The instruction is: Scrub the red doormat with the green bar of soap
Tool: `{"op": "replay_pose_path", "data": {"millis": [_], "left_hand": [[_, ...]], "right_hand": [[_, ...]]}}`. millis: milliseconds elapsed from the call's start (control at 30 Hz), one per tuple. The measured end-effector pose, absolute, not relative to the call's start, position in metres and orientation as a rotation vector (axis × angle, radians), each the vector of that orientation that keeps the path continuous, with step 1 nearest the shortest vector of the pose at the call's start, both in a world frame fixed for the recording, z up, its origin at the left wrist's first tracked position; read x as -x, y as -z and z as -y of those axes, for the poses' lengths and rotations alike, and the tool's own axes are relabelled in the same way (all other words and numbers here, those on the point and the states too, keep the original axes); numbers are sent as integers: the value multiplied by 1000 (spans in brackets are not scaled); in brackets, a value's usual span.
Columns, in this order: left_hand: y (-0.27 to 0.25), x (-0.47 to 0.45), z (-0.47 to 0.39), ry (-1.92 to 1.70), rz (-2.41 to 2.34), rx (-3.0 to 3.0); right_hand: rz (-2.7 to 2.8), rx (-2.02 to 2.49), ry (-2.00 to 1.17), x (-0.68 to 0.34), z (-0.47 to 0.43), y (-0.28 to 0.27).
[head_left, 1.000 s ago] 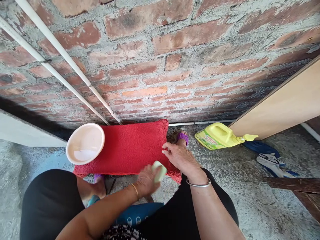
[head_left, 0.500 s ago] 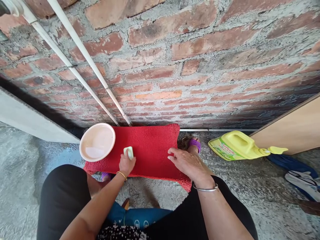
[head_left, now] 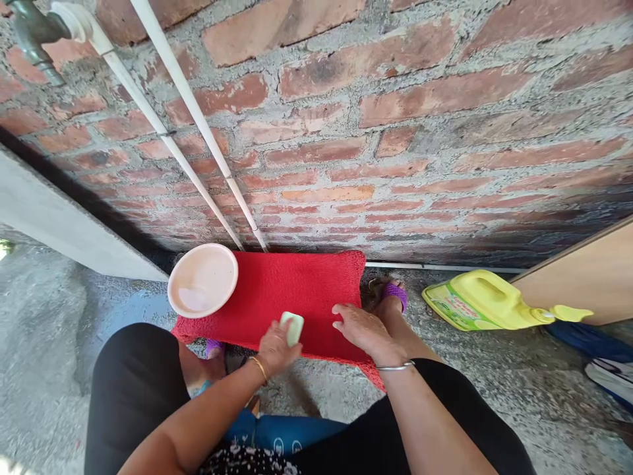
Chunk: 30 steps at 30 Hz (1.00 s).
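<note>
A pale green bar of soap (head_left: 293,328) is gripped in my left hand (head_left: 277,348), over the front part of a red cloth (head_left: 291,277). The cloth has a rough, knitted-looking texture and hangs over the ends of a low surface that it hides. My right hand (head_left: 364,328) rests at the cloth's right side, fingers stretched out and thumb apart, holding nothing. On the cloth's left end stands a pale pink basin (head_left: 225,290), with what looks like water in the bottom.
A yellow detergent jug (head_left: 487,298) is on the concrete floor at the right, near a wooden board (head_left: 588,277). Behind the cloth rises a brick wall (head_left: 326,152) with white pipes (head_left: 217,155) and a metal tap (head_left: 37,36). A grey panel (head_left: 74,218) leans at the left.
My left hand has moved right and toward me with the soap, across the cloth. My right hand stays at the cloth's right side. The view has shifted slightly left.
</note>
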<state>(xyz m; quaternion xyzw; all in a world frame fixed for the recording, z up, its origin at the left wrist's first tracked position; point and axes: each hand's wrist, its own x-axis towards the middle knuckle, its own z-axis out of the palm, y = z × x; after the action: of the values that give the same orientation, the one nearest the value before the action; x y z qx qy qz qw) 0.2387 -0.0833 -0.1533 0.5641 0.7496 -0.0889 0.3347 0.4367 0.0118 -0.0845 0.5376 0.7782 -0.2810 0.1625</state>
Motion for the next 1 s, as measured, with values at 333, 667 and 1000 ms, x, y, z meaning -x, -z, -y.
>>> {"op": "replay_pose_path", "data": {"millis": [333,667,1000], "left_hand": [[154,-112,100,223,-2502,-1013],[157,-190,95,231,-2226,-1270],[147,-194,77,125,-2047,-1366]], "right_hand": [[-2040,-1592,597,-405,-5,155],[-2067,-1528,522,-399,-10,179],[-2066,-1526,525,-397,-10,178]]}}
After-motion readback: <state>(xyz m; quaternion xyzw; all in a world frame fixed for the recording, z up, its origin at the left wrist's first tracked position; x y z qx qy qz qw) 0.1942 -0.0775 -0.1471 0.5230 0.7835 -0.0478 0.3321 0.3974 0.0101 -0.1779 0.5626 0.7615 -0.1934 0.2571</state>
